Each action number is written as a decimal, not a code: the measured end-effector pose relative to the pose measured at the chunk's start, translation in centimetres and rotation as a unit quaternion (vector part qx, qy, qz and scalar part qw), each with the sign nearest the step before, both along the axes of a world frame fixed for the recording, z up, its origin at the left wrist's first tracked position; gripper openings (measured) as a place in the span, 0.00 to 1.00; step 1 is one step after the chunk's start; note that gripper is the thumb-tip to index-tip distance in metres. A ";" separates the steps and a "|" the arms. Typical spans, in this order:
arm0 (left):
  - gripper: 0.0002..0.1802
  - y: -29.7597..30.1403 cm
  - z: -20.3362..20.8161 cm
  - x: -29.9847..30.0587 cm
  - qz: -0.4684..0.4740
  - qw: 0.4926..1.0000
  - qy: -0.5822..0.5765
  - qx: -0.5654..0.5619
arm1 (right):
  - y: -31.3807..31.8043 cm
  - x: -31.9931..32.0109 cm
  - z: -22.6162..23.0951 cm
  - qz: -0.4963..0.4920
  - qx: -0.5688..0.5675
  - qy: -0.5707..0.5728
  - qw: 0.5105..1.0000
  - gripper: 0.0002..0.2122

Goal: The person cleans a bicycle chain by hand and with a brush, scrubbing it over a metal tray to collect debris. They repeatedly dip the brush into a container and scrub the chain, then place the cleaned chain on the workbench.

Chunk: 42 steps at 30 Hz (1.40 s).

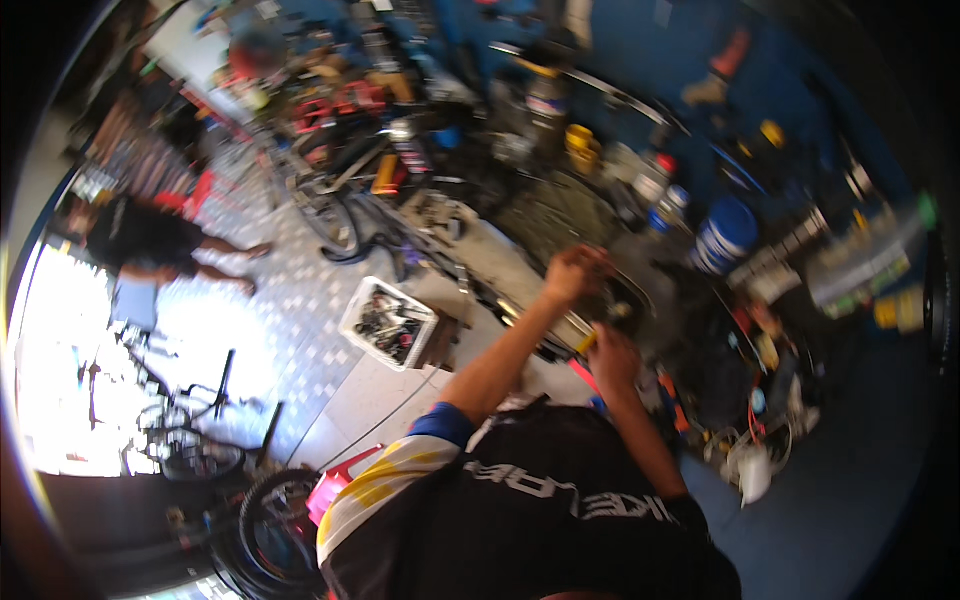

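Observation:
Over the cluttered workbench (510, 270), my left hand (578, 274) reaches to the far side of a dark, hollow-looking part or container (628, 300). Its fingers are smeared by motion, so its grip does not show. Nearer to me, my right hand (613, 360) is closed at the near side of the same dark thing. A short yellow piece (587, 342) shows at the right hand's fingers; whether it is a handle held there I cannot make out. What lies between the two hands is dark and blurred.
A white basket (392, 322) of small metal parts stands left of the bench. Behind are a blue-and-white tub (725, 235), a yellow container (581, 150) and bottles (668, 208). Bicycles (180, 430) and another person (150, 235) are at the left. Cables and tools (750, 400) lie right.

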<state>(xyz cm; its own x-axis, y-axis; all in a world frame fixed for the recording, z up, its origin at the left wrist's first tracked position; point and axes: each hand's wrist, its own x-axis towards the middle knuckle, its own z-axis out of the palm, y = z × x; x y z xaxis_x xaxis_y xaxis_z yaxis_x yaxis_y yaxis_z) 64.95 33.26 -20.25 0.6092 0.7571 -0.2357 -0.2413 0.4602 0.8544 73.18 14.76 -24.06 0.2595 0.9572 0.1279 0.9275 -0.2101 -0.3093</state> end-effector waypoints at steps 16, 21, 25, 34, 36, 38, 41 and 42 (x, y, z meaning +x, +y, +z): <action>0.18 -4.6 0.6 -1.1 0.080 0.994 0.071 -0.001 | -0.7 10.8 2.9 0.081 0.020 0.305 0.949 0.11; 0.20 -6.9 1.0 -0.4 0.111 0.993 0.011 -0.032 | -0.1 11.4 6.1 0.125 0.034 0.204 0.970 0.13; 0.21 -6.8 0.1 1.1 0.140 0.986 -0.057 -0.070 | 1.0 12.5 4.1 0.100 0.044 0.208 0.972 0.13; 0.22 -7.5 4.0 3.1 0.169 0.981 -0.031 -0.088 | 2.8 9.7 4.8 -0.004 0.088 0.530 0.843 0.15; 0.22 -5.9 1.3 2.1 0.153 0.987 -0.022 -0.048 | 2.8 9.8 4.1 -0.022 0.035 0.519 0.854 0.15; 0.22 -5.8 0.2 2.1 0.144 0.989 -0.002 -0.026 | 3.0 8.9 4.7 0.002 0.102 0.508 0.855 0.15; 0.21 -6.4 1.1 2.9 0.157 0.987 0.023 -0.010 | 3.5 7.9 5.0 0.005 0.164 0.498 0.851 0.15; 0.21 -6.3 1.5 3.2 0.165 0.986 0.020 -0.005 | 3.6 7.6 4.8 0.003 0.179 0.497 0.849 0.15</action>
